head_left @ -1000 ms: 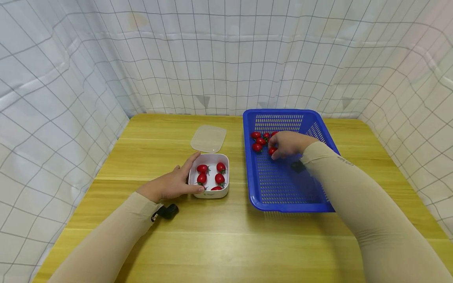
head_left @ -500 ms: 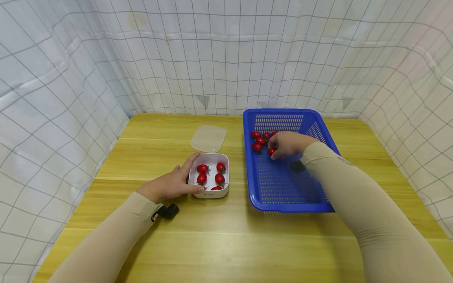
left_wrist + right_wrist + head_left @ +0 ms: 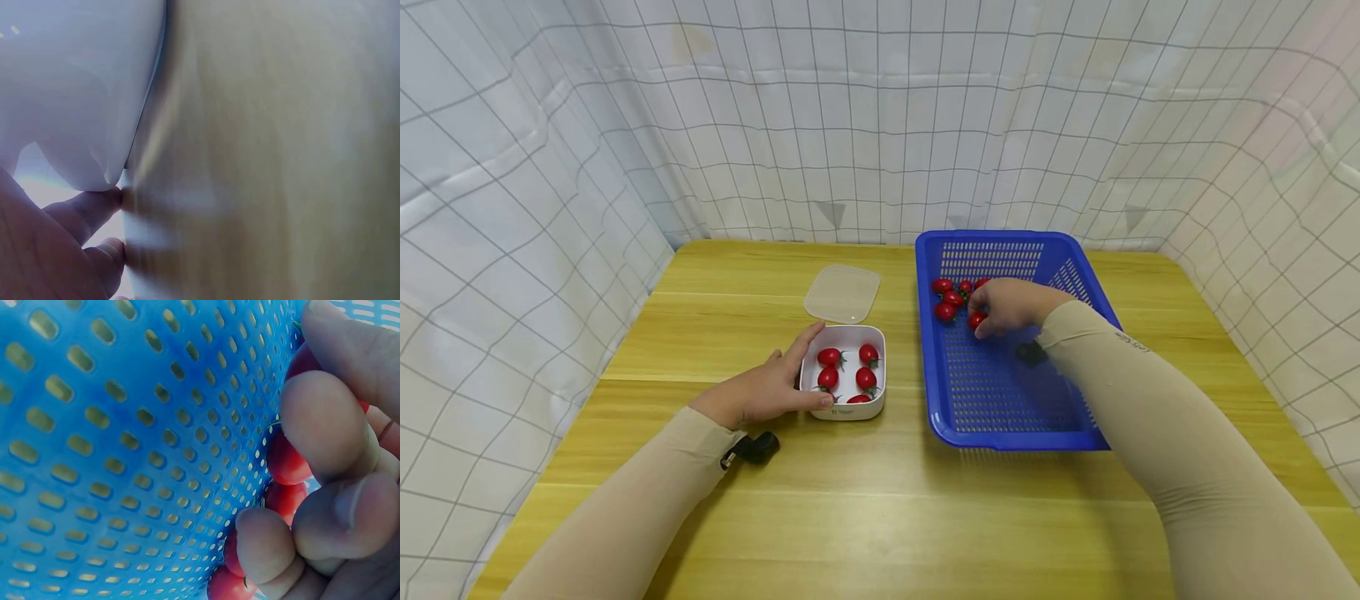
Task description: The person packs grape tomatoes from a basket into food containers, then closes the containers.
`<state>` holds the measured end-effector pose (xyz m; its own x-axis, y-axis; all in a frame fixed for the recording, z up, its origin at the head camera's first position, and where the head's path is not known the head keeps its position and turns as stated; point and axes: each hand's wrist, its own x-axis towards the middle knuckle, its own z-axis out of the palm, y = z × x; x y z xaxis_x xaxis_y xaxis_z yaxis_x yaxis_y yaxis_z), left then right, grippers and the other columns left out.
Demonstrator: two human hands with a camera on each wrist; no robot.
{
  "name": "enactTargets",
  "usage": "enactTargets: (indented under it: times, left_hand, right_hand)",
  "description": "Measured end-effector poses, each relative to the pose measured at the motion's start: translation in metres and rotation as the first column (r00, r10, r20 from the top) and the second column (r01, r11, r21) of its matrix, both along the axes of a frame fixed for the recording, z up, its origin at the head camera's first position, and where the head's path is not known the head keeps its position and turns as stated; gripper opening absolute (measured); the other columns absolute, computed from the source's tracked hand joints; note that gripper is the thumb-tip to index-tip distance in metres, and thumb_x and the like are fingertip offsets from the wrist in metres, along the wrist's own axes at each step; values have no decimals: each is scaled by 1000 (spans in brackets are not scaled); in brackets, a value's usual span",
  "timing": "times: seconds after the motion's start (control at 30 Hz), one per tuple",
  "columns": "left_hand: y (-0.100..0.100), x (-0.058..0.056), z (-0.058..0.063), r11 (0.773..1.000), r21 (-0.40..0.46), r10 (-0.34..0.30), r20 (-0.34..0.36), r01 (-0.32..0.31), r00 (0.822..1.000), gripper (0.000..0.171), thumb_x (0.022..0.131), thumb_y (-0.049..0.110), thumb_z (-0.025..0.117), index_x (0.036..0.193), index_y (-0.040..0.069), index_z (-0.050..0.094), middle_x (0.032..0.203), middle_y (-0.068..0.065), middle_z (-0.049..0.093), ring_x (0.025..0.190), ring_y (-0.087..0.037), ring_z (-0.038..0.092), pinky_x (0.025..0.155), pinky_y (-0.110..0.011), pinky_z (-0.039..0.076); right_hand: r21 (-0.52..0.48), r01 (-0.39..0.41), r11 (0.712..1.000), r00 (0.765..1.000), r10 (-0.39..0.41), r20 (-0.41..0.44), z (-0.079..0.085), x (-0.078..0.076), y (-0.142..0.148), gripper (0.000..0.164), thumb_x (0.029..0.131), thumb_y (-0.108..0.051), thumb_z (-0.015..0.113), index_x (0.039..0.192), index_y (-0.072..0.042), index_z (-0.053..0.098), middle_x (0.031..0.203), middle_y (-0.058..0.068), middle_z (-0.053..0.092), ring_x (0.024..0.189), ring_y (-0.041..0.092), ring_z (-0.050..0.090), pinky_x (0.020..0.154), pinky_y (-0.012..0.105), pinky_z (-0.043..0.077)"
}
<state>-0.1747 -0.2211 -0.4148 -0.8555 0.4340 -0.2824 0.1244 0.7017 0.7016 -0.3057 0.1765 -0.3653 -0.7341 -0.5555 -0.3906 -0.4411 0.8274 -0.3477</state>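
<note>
Red and glossy, a cherry tomato [image 3: 977, 320] sits pinched in your right hand [image 3: 1009, 303] inside the blue plastic basket [image 3: 992, 392]; your left hand [image 3: 767, 390], fingers extended, touches the white box [image 3: 853, 412]. You seem to be picking; the next move probably calls for lifting it toward that box.

Tiny print [image 3: 842, 412] on the box [image 3: 868, 410] and lettering [image 3: 1132, 342] on the right sleeve [image 3: 1165, 442] appear too small to read.

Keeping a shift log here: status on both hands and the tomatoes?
Left hand touching white box. Right hand pinching a tomato inside blue basket. Lid off, lying behind box; basket's left rim between tomato and box.
</note>
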Motion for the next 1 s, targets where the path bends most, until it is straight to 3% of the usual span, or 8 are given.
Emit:
enactTargets:
  times: [0.6, 1.0]
  left_hand:
    - [0, 0, -1, 1000, 10, -3, -8, 3, 1000, 116, 90, 57, 75, 169, 30, -6, 177, -18, 8, 152, -69, -7, 121, -81, 2]
    - [0, 1, 0, 1000, -8, 6, -10, -6, 1000, 117, 90, 60, 74, 169, 32, -6, 177, -18, 8, 151, -72, -5, 117, -85, 9]
  right_hand:
    - [7, 11, 1000, 1000, -11, 1, 1, 1, -1, 16, 93, -18, 79, 106, -10, 73, 83, 3, 69, 72, 16, 64, 71, 31, 51]
    - [17, -6, 1000, 1000, 6, -10, 1, 1, -1, 14, 93, -18, 79, 103, -10, 73, 77, 2, 67, 70, 15, 63, 72, 31, 50]
